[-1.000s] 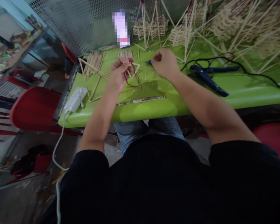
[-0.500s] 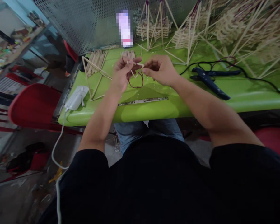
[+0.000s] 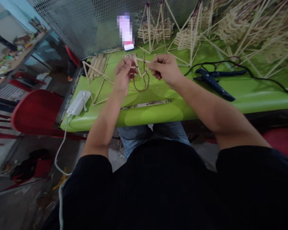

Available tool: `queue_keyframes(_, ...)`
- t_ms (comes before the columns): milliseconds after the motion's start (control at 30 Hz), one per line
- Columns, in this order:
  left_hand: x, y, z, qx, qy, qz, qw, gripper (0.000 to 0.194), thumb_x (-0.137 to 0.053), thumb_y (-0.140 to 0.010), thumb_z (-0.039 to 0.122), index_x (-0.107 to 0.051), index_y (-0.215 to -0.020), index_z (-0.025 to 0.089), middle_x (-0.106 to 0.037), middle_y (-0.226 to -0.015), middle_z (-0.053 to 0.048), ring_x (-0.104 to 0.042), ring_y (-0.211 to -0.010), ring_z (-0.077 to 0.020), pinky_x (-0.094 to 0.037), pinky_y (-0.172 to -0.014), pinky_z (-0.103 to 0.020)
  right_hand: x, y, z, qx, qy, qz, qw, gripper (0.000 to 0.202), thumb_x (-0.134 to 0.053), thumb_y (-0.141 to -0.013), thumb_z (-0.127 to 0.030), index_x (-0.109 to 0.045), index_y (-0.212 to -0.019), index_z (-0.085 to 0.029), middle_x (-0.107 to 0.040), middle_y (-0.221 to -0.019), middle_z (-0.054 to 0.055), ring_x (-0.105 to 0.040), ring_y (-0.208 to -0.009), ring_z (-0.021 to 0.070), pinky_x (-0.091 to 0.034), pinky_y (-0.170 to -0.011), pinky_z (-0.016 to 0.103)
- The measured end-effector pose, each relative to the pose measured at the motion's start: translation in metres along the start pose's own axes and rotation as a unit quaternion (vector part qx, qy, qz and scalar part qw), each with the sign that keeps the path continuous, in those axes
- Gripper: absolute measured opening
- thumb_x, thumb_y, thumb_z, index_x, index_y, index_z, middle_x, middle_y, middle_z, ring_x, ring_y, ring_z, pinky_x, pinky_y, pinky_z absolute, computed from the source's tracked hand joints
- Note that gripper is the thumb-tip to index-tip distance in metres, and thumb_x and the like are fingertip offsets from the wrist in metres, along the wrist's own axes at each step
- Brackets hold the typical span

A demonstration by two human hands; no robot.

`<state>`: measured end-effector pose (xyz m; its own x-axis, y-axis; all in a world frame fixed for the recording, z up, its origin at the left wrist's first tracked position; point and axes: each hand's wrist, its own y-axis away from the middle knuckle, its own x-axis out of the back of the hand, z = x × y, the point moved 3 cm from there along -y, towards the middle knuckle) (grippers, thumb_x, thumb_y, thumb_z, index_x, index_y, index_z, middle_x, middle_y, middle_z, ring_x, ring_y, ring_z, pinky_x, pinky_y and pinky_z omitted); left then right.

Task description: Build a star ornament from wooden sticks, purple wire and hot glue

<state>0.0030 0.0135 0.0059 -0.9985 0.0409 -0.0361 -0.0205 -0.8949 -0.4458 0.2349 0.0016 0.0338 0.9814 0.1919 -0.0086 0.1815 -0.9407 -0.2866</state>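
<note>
through the head camera i see a small stick frame [image 3: 140, 59] in the gap between the two hands, over the green table [image 3: 153, 117]. the right hand [image 3: 165, 68] has thumb and forefinger pinched on the frame's right end. the left hand [image 3: 123, 72] has its fingers curled at the other side, where the dark red string [image 3: 148, 83] loops close to them; i cannot tell whether they grip anything. i judge the frame light and fairly stiff, dry rather than slippery, but thin enough to snap or come apart at the corners under a hard twist. i would take it near a corner, fingertips only, off the middle of any stick. the string looks soft and limp, so i would pinch it close to the wood.
</note>
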Motion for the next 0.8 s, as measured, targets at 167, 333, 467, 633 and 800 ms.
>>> queue_keyframes(167, 0.011, -0.01, -0.007, -0.021, -0.095, 0.052, 0.994, 0.062, -0.086, -0.109, 0.086, -0.072, -0.088, 0.029, -0.069, -0.075, 0.002, -0.069, -0.069, -0.0147, -0.052, -0.066, -0.035, 0.007, -0.004, 0.003, -0.02, -0.019, 0.029, 0.999, 0.045, -0.098, -0.101, -0.028, -0.072, -0.065, -0.028, -0.068, -0.063, 0.0, -0.047, -0.052, 0.0131, -0.04, -0.044, 0.031)
queue_keyframes(333, 0.018, -0.012, -0.009, -0.051, -0.126, 0.08, 0.987, 0.065, -0.088, -0.103, 0.093, -0.073, -0.089, 0.031, -0.067, -0.068, 0.003, -0.062, -0.061, -0.0144, -0.049, -0.061, -0.036, 0.009, -0.005, 0.005, -0.053, -0.052, 0.046, 0.996, 0.047, -0.088, -0.108, -0.02, -0.074, -0.064, -0.026, -0.067, -0.063, 0.0, -0.045, -0.05, 0.0112, -0.04, -0.046, 0.031)
queue_keyframes(467, 0.011, -0.011, -0.01, -0.048, -0.113, 0.036, 0.992, 0.063, -0.09, -0.104, 0.089, -0.077, -0.091, 0.029, -0.075, -0.08, -0.003, -0.077, -0.077, -0.0199, -0.06, -0.071, -0.035, 0.005, -0.001, -0.001, -0.081, -0.052, 0.046, 0.994, 0.052, -0.083, -0.111, -0.012, -0.072, -0.062, -0.024, -0.063, -0.061, -0.001, -0.045, -0.05, 0.0095, -0.038, -0.048, 0.03)
queue_keyframes(633, 0.005, -0.009, -0.012, -0.062, -0.143, -0.008, 0.988, 0.073, -0.09, -0.098, 0.096, -0.078, -0.087, 0.025, -0.073, -0.079, -0.003, -0.076, -0.078, -0.02, -0.064, -0.077, -0.035, 0.0, 0.005, -0.011, -0.094, -0.023, 0.039, 0.995, 0.055, -0.082, -0.11, -0.007, -0.067, -0.06, -0.024, -0.062, -0.06, -0.002, -0.046, -0.05, 0.009, -0.037, -0.049, 0.029)
queue_keyframes(800, 0.007, -0.008, -0.013, -0.035, -0.147, 0.003, 0.989, 0.065, -0.089, -0.107, 0.085, -0.078, -0.087, 0.024, -0.07, -0.076, 0.0, -0.072, -0.071, -0.0172, -0.061, -0.074, -0.033, 0.001, 0.004, -0.01, -0.071, 0.011, 0.05, 0.996, 0.053, -0.091, -0.103, -0.008, -0.063, -0.061, -0.025, -0.062, -0.059, -0.003, -0.047, -0.053, 0.0105, -0.04, -0.051, 0.03)
